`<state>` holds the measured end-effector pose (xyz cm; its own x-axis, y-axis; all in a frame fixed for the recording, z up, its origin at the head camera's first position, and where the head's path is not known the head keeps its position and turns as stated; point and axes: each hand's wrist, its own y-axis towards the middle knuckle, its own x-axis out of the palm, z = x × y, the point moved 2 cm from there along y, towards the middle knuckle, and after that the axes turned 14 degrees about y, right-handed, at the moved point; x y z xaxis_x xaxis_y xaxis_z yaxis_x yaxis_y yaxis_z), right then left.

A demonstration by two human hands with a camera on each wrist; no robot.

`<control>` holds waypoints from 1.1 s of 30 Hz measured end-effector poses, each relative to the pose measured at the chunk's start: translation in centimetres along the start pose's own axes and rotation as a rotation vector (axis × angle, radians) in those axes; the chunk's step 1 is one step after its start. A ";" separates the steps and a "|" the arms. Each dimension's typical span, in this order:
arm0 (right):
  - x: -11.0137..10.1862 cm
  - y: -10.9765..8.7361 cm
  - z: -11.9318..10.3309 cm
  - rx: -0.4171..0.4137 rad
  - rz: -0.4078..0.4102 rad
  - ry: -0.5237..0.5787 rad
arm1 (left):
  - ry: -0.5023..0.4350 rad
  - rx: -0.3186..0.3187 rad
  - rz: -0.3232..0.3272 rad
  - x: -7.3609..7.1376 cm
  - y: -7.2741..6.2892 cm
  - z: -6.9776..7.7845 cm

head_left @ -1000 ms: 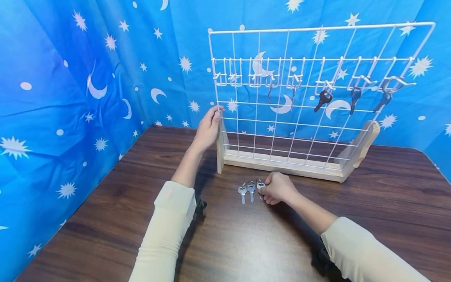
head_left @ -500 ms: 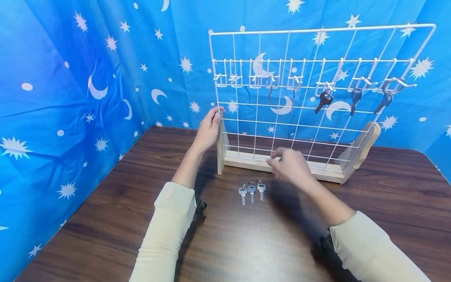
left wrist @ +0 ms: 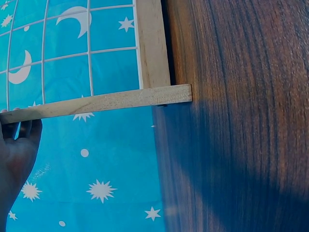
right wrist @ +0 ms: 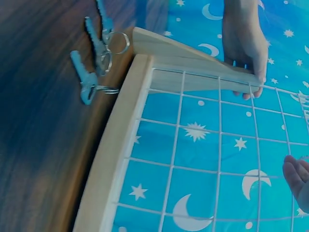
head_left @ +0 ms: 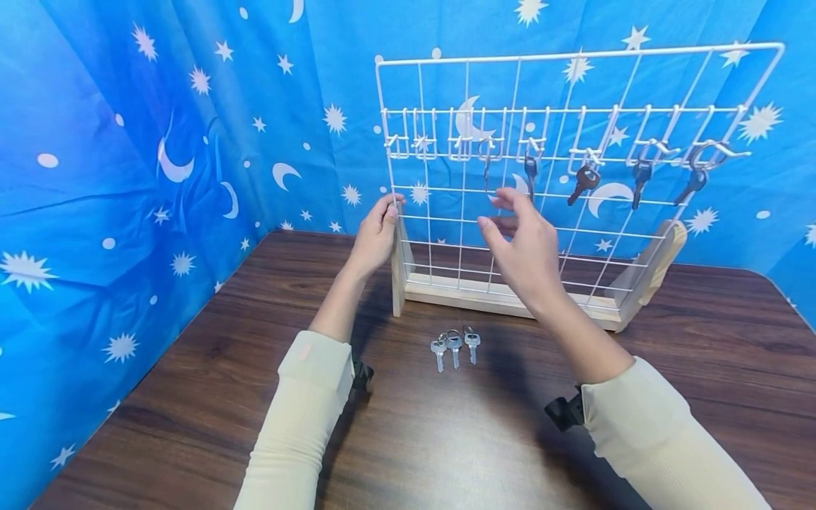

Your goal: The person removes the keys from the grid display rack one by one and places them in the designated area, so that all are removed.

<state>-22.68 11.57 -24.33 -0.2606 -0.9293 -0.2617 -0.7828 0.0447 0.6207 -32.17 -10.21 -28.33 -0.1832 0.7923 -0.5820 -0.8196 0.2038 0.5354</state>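
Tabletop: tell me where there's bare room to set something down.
The table is bare between left sleeve and right sleeve, and between left sleeve and curtain. It's crowded before the rack, where three keys lie close together.

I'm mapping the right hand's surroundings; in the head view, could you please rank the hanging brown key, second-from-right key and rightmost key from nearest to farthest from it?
1. Brown key: up and right of the right hand.
2. Second-from-right key: next along the hanging row.
3. Rightmost key: at the row's right end.
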 end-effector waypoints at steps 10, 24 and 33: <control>1.0 2.3 -2.1 0.012 0.082 0.013 | 0.002 0.000 0.004 -0.1 0.0 0.0; 1.1 3.9 -2.8 0.198 0.182 0.170 | 0.001 -0.003 0.000 0.0 -0.1 0.1; 0.8 3.2 -2.9 0.177 0.190 0.241 | -0.005 -0.003 0.000 0.0 0.0 0.1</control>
<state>-23.77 9.89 -20.41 -0.2869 -0.9571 0.0416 -0.8241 0.2687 0.4987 -32.06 -10.19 -28.25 -0.1808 0.7949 -0.5791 -0.8212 0.2020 0.5336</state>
